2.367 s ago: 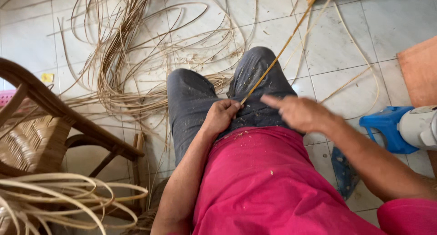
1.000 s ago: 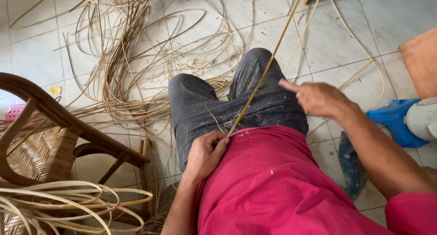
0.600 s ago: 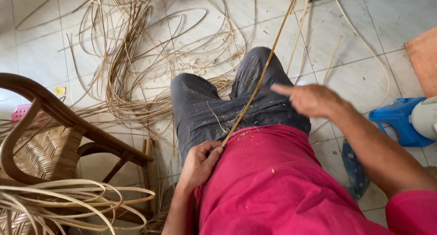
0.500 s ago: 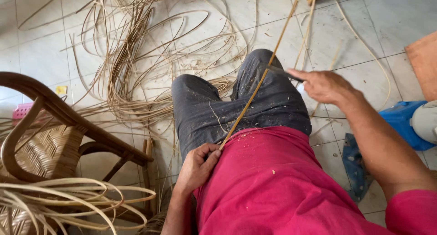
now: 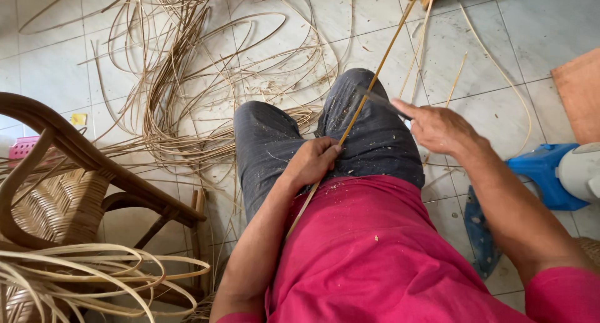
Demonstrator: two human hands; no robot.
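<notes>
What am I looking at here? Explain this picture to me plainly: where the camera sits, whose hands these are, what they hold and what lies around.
There is no machine here. The camera sits on a person's head and looks down over their pink shirt and grey trousers to a tiled floor.

The left hand grips a long thin rattan strip that runs across the lap and away up the picture. The right hand holds a small knife blade against that strip.

On the floor ahead lies a tangle of loose rattan strands. At the left stands a rattan chair with a woven seat, with curved strips lying in front of it. At the right are a blue plastic stool and a piece of wooden board.
</notes>
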